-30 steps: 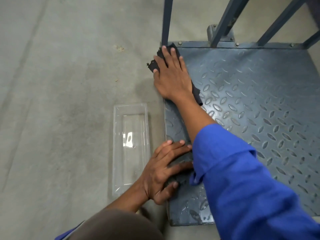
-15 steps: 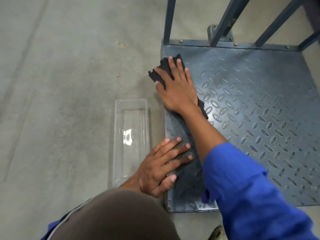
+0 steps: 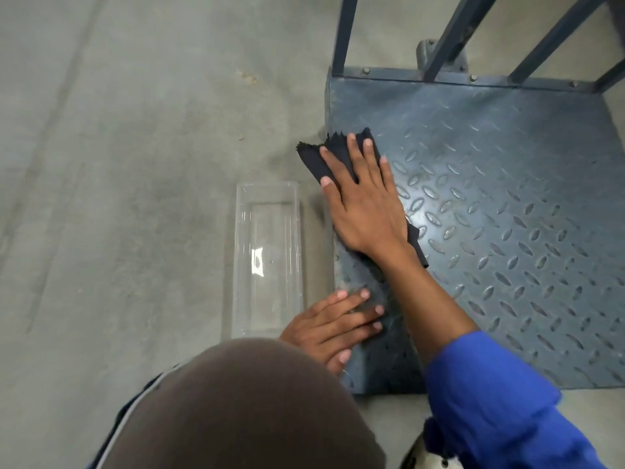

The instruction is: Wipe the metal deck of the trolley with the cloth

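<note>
A trolley's metal deck (image 3: pixel 507 198) stretches open toward three o'clock, with a clear tray (image 3: pixel 267 258) on the floor (image 3: pixel 118 198) just off its left edge. There the right hand (image 3: pixel 367 204), fingers straight, presses the dark cloth (image 3: pixel 314 160) — one corner overhanging at ten o'clock; the left hand (image 3: pixel 333 328) rests flat at six.

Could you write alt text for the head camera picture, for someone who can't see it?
A person's right hand presses a dark cloth flat on the left edge of a trolley's metal deck, the cloth overhanging that edge. The left hand rests flat on the deck nearer the person, beside a clear plastic tray on the concrete floor.
</note>
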Tool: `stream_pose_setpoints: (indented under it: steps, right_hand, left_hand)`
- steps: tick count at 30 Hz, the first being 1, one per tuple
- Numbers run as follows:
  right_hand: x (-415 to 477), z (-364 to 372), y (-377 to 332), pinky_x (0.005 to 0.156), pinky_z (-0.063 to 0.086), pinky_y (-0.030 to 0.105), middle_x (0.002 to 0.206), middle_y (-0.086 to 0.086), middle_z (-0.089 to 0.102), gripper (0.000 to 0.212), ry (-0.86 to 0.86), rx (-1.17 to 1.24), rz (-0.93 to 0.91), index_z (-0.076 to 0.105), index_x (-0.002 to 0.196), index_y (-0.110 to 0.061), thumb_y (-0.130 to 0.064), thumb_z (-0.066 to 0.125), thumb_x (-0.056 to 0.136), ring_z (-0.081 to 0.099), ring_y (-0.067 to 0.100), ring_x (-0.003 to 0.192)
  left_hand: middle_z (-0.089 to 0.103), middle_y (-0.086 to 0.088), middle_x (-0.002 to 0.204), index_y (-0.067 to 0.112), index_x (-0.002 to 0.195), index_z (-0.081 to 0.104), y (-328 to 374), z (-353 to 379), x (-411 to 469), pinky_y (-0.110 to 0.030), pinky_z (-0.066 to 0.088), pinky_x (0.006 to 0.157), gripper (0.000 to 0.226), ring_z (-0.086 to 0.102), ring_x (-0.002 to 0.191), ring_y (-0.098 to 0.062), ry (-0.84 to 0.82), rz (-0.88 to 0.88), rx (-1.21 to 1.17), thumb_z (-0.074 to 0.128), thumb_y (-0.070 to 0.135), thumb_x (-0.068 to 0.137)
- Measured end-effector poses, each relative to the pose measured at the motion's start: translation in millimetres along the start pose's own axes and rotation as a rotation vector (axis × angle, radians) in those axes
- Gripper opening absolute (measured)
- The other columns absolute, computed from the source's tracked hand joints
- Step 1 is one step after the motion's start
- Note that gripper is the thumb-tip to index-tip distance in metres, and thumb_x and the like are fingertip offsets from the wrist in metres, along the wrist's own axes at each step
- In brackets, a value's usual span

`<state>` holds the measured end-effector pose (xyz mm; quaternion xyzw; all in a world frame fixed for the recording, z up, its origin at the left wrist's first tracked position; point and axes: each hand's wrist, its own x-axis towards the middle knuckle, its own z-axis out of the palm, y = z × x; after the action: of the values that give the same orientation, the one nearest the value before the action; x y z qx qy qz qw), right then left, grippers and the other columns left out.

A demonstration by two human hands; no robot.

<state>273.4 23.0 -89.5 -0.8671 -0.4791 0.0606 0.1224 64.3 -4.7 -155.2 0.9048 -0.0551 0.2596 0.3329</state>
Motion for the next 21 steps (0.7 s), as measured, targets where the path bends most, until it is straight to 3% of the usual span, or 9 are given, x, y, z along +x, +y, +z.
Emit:
stream_pose_setpoints:
  steps: [4, 8, 13, 21]
  right_hand:
    - [-15.3, 0.7, 6.1, 0.132, -0.001, 0.048, 0.177, 0.002, 0.001, 0.057, -0.016, -0.058, -0.001, 0.018, 0.164, -0.046, -0.056, 0.023, 0.109, -0.008, 0.021, 0.163]
    - [30.7, -0.1, 4.3, 0.132, -0.002, 0.048, 0.177, 0.003, 0.002, 0.058, -0.030, -0.089, -0.011, 0.025, 0.161, -0.050, -0.053, 0.031, 0.104, -0.006, 0.024, 0.163]
    - [76.5, -8.5, -2.6, 0.131, -0.004, 0.048, 0.177, 0.002, -0.001, 0.057, -0.065, -0.068, 0.029, 0.030, 0.160, -0.047, -0.046, 0.034, 0.104, -0.008, 0.025, 0.163]
    - [-42.2, 6.8, -11.1, 0.131, 0.004, 0.049, 0.177, 0.002, 0.005, 0.043, -0.025, -0.090, -0.105, 0.052, 0.144, -0.042, -0.040, 0.039, 0.104, -0.002, 0.025, 0.163]
  left_hand:
    - [0.060, -0.014, 0.153, 0.004, 0.146, 0.058, -1.7, -0.3, -3.7, -0.057, 0.044, 0.117, 0.051, 0.049, 0.150, -0.036, -0.034, 0.034, -0.004, 0.020, 0.025, 0.117]
    - [0.054, -0.013, 0.159, 0.004, 0.150, 0.055, -5.7, -7.5, -3.2, -0.059, 0.042, 0.119, 0.052, 0.045, 0.153, -0.036, -0.108, 0.051, -0.001, 0.021, 0.026, 0.117]
    - [0.055, -0.013, 0.158, 0.006, 0.150, 0.053, -1.2, -8.1, -5.4, -0.057, 0.041, 0.120, 0.050, 0.045, 0.153, -0.035, -0.081, 0.052, -0.003, 0.021, 0.027, 0.117]
    - [0.062, -0.016, 0.150, 0.005, 0.145, 0.054, 7.6, -1.3, -12.7, -0.058, 0.047, 0.111, 0.051, 0.055, 0.144, -0.039, -0.028, 0.037, 0.083, 0.017, 0.027, 0.118]
